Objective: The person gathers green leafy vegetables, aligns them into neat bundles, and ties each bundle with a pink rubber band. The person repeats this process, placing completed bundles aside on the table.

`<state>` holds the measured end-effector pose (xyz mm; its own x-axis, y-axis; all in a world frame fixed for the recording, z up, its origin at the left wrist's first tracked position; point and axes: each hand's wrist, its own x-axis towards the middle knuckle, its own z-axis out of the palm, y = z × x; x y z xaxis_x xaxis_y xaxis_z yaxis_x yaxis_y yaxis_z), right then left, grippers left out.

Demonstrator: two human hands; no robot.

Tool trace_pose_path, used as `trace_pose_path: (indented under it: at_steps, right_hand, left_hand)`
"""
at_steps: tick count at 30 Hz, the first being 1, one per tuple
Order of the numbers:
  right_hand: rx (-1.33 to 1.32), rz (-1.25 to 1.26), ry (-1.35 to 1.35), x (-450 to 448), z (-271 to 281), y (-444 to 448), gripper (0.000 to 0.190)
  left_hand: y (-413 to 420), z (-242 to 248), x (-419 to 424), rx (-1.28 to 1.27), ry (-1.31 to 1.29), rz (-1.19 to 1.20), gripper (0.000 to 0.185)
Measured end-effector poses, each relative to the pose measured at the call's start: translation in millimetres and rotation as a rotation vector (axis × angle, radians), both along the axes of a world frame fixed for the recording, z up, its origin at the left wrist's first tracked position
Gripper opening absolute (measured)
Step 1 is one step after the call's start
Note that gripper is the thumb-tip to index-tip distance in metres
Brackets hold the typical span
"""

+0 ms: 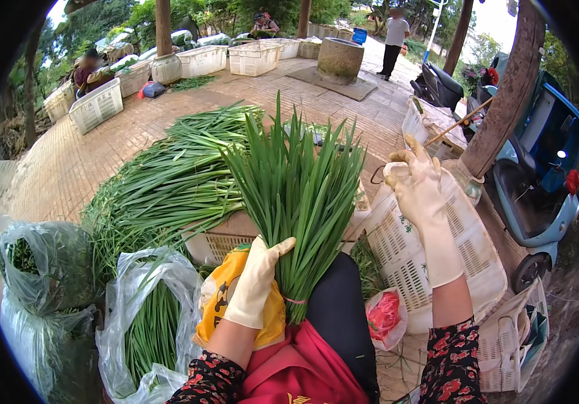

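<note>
My left hand (259,283), in a cream rubber glove, grips a bunch of long flat green leaves (299,187), probably garlic chives. The bunch stands upright over my lap, leaf tips up, with a pink band (295,301) round its lower end. My right hand (415,182), gloved alike, is raised at the right with its fingers apart; I see nothing in it. Behind it a white plastic crate (405,262) leans on its side. A big heap of the same greens (183,171) lies in front of me, to the left. Beside my left forearm is a yellow printed bag (224,288).
Transparent bags of greens (153,323) stand at left, other filled bags (47,303) beyond. A red bundle in plastic (384,315) lies by my knee. A wooden post (506,96) and a blue scooter (537,212) are at right. Crates (254,58) and people are farther off.
</note>
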<state>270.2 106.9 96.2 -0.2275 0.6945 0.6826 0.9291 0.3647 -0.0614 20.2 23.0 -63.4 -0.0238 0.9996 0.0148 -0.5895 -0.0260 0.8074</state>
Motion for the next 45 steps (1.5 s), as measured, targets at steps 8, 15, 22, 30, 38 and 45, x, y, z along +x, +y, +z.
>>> trace_pose_path:
  at_steps: [8,15,22,30,38,45]
  right_hand:
    - [-0.61,0.307,0.481,-44.9,-36.5,-33.8,0.041]
    - [-0.605,0.244,0.321,-63.0,-45.8,-37.4,0.044]
    - [-0.806,0.153,0.448,-61.9,-26.9,-45.0,0.037]
    - [-0.745,0.209,0.373,-42.0,-31.7,-34.6,0.026]
    - [-0.328,0.35,-0.153,-32.2,-26.4,-27.9,0.019]
    - [-0.137,0.242,-0.533,-16.1,-17.4,-8.7,0.021]
  left_hand:
    - [-0.8,-2.6,-2.2,0.049,-0.016,0.013,0.038]
    - [0.2,-4.7,-2.5,0.027,-0.019,0.007,0.038]
    - [-4.4,0.9,-1.8,0.012,-0.039,0.003,0.037]
    - [-1.8,-1.5,-1.0,0.016,-0.036,0.005,0.035]
    - [1.7,-6.3,-3.4,0.011,-0.013,0.017,0.035]
    - [-3.2,0.0,-6.9,-0.028,0.086,-0.007,0.039]
